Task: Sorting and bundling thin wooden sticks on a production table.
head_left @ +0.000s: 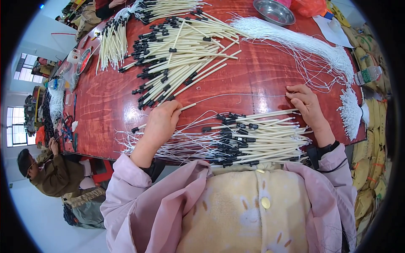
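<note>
My left hand is closed around a cream-coloured tube with a black plastic end piece that shows beyond the hand. A thin white cord arcs from the tube's free end across to my right hand, whose thumb and fingers pinch it. Just below both hands lies a pile of cream tubes with black end pieces, and white cords trail out of it to the left. Beyond my left hand is a larger heap of similar tubes.
A long bundle of white cords stretches over the far right of the red table. A metal bowl stands at the back. More tubes lie far left. Another person sits at the left; woven sacks line the right.
</note>
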`<state>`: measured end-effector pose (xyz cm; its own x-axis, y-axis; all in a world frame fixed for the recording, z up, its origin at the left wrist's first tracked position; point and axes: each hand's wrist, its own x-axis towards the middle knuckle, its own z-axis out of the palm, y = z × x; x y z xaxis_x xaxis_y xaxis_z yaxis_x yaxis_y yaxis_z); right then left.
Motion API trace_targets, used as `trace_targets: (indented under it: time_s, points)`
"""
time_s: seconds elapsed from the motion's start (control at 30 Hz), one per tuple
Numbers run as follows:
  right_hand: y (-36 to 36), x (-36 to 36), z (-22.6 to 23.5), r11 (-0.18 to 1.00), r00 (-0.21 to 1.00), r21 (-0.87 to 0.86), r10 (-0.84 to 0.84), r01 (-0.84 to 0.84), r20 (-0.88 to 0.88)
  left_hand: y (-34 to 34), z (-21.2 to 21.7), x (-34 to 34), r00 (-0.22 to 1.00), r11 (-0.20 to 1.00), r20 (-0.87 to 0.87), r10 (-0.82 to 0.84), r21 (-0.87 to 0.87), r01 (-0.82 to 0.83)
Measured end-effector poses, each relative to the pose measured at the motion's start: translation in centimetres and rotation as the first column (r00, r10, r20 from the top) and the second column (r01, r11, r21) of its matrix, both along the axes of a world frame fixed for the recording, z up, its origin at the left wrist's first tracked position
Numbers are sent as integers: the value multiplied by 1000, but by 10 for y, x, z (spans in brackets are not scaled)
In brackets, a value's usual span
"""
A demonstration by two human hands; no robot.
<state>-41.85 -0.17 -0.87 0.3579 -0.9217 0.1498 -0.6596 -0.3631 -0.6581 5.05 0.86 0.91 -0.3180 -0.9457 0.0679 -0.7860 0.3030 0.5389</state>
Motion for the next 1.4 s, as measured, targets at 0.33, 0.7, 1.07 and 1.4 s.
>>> trace_targets:
  time_s: [0.33,0.7,1.07,1.4]
  points:
    - [1,-1,-4,1000,999,5,-4,4,41,0,0,1,1000,1000,-20,14,-2,-14]
    - [0,0,-7,1000,999,1,6,-6,49,-3,3,0,999,999,-16,29,19,-29]
    - [1,0,-9,1000,998,9,5,-6,67,-3,6,3,999,999,-18,48,13,-48]
    - [0,3,-9,1000,998,-7,5,-5,59,-5,6,1,999,998,-10,52,34,-52]
